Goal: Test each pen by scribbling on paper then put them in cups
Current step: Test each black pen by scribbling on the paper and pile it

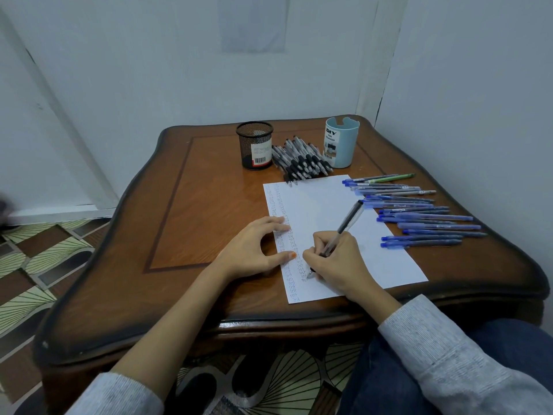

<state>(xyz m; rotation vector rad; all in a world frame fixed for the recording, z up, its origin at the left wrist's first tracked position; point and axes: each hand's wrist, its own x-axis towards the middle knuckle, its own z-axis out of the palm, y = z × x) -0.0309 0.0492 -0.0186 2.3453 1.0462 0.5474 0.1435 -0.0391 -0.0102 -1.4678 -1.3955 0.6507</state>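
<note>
Right hand (335, 259) pinches a black-capped pen (344, 227) in a writing grip, tip on the paper (344, 205) beside columns of scribbles. Left hand (254, 247), fingers spread flat, pins the sheet's edge, likely to keep it from sliding. Black pens (302, 160) lie heaped between mesh cup (256, 145) and blue cup (341, 142); blue pens (419, 211) lie alongside. Cup interiors are hidden.

Item 1: blue cup (344, 151), 1 o'clock on the bench (209, 211). White sticker (330, 143) reads "DIY" in bold black capitals. Two smaller lines beneath seem to read "DESK ORGANIZER"; the finer print below is unreadable.
Item 2: black mesh cup (250, 139), 12 o'clock. White label (261, 153) has a barcode by a red strip, print too small to read.
Item 3: paper (323, 205), centre. Scribbled columns, no legible words.
Item 4: blue pens (419, 217), 3 o'clock. Barrel print illegible.
</note>
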